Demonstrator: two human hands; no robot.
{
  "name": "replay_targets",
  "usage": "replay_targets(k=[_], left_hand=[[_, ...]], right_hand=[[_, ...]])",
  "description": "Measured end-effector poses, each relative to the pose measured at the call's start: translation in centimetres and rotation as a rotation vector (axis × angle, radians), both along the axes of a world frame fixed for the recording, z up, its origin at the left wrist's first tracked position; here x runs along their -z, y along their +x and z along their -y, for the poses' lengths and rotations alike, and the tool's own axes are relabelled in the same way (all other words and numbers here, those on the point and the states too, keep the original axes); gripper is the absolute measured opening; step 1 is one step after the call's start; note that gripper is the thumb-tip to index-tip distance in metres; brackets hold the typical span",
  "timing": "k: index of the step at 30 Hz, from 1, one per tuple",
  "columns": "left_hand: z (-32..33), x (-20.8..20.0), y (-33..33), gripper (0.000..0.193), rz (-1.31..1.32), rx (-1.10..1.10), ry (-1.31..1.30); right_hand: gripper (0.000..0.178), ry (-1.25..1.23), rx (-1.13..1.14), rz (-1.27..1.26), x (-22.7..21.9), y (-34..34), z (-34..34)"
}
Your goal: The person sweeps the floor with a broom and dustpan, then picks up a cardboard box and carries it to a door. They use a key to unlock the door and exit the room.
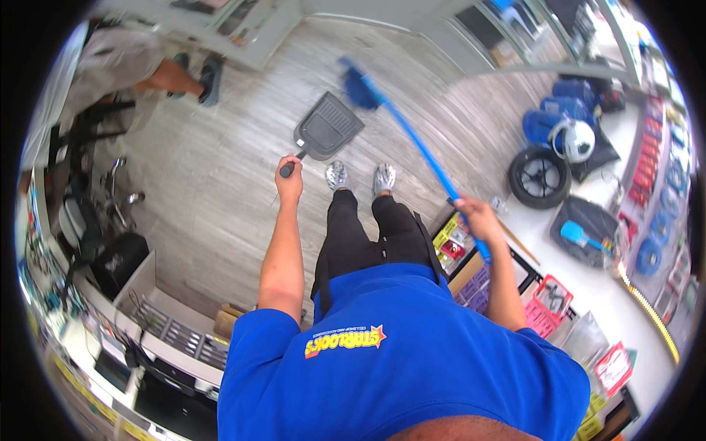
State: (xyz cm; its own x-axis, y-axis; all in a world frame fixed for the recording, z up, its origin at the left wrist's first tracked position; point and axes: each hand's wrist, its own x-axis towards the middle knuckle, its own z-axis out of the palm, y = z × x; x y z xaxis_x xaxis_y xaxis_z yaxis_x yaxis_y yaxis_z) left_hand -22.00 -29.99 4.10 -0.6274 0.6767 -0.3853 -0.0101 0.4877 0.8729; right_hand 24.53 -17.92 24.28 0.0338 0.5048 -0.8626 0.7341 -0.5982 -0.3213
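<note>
"Where are you holding your left hand (pixel 290 178)?"
"I'm holding it out ahead, gripping, my left forearm (pixel 282 253) pointing nearly straight forward."
"And your right hand (pixel 479 218)?"
"I'm gripping there too, out to my right, my right forearm (pixel 503 283) slanting slightly inward."

The dustpan (pixel 329 126) is left of the broom head (pixel 360 88), both beyond the person's shoes (pixel 384 178) — far left is another person's foot (pixel 210 82); right, a wheel (pixel 523 189) is nearer than the helmet (pixel 579 141), water jugs (pixel 543 126) farther still.
</note>
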Motion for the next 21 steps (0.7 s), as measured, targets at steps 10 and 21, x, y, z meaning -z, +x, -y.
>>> replay_targets(k=[10, 21], left_hand=[[15.5, -0.3, -2.7, 0.017, 0.267, -0.499, -0.085], [15.5, -0.4, -2.4, 0.015, 0.012, -0.605, 0.050]], right_hand=[[0.025, 0.360, -0.984, 0.159, 18.3, -22.4, -11.1], [0.046, -0.031, -0.402, -0.060, -0.7, -9.8, -3.9]])
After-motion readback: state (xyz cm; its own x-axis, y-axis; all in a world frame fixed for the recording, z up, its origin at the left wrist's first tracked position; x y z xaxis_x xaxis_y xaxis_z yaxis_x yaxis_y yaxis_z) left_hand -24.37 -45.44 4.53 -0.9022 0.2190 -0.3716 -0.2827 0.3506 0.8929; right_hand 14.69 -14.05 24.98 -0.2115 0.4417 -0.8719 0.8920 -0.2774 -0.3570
